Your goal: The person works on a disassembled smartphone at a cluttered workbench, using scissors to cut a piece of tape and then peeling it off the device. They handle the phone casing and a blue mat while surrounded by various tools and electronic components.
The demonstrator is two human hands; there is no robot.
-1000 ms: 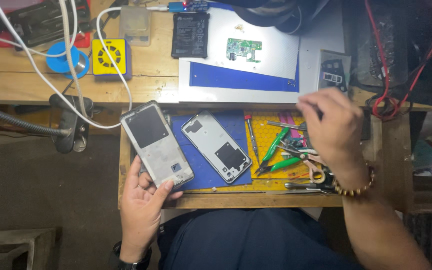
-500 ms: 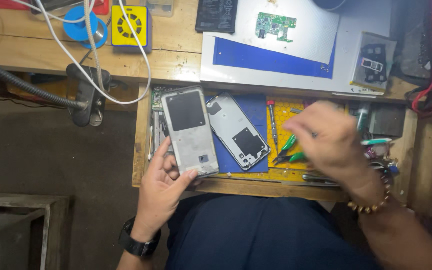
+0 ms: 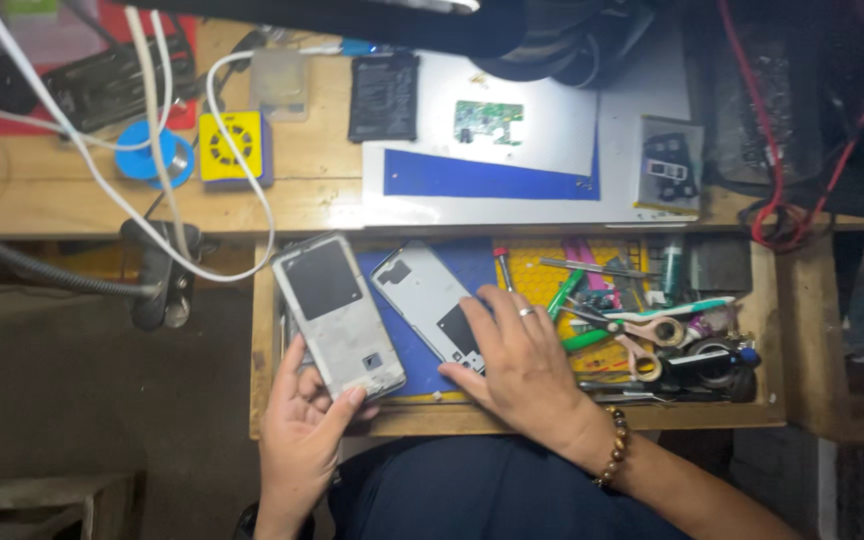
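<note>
Phone frame (image 3: 337, 315) is gripped at its lower end by left hand (image 3: 300, 440). Back cover (image 3: 432, 305) in drawer (image 3: 767, 330) is pressed flat under open right hand (image 3: 522, 365).

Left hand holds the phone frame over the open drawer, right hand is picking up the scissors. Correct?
Not quite. The left hand does hold the phone frame over the open drawer, but the right hand is not on the scissors; it rests flat on the second phone back panel on the blue mat. The scissors lie untouched to its right. The head view shows this.
</note>
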